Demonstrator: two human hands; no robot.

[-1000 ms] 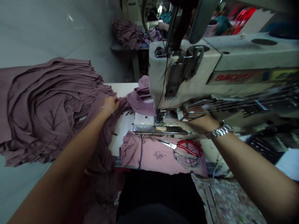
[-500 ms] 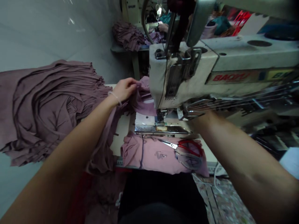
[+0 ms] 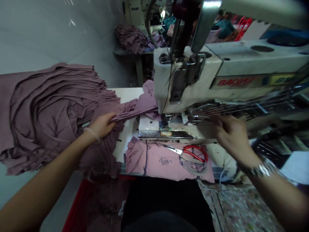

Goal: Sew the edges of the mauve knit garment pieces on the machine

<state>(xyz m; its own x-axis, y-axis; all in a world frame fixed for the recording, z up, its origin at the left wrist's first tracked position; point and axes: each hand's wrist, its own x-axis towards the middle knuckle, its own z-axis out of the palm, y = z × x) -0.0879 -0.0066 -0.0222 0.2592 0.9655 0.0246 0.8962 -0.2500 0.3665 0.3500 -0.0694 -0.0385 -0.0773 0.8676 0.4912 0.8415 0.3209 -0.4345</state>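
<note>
My left hand (image 3: 103, 125) is closed on the gathered end of a mauve piece of fabric (image 3: 137, 109). The fabric stretches taut to the right, towards the needle area of the sewing machine (image 3: 166, 122), where the machine head hides part of it. To the right of the needle area, below the threads, is my right hand (image 3: 233, 137). Motion smears its fingers, and they lie partly in shadow, so I cannot see whether they hold anything. Red-handled scissors (image 3: 193, 151) rest on a folded pink cloth (image 3: 156, 164) along the table's front edge.
A large stack of mauve fabric pieces (image 3: 55, 106) fills the left side against the pale wall (image 3: 60, 35). Beyond the machine, another fabric pile (image 3: 131, 38) lies on a second table, near a co-worker's hand (image 3: 170, 30). Several threads (image 3: 241, 106) cross the machine's front.
My left hand has moved left and down, pulling the mauve fabric straight. My right hand has come out from behind the machine's looper area, to the right, showing a wristwatch.
</note>
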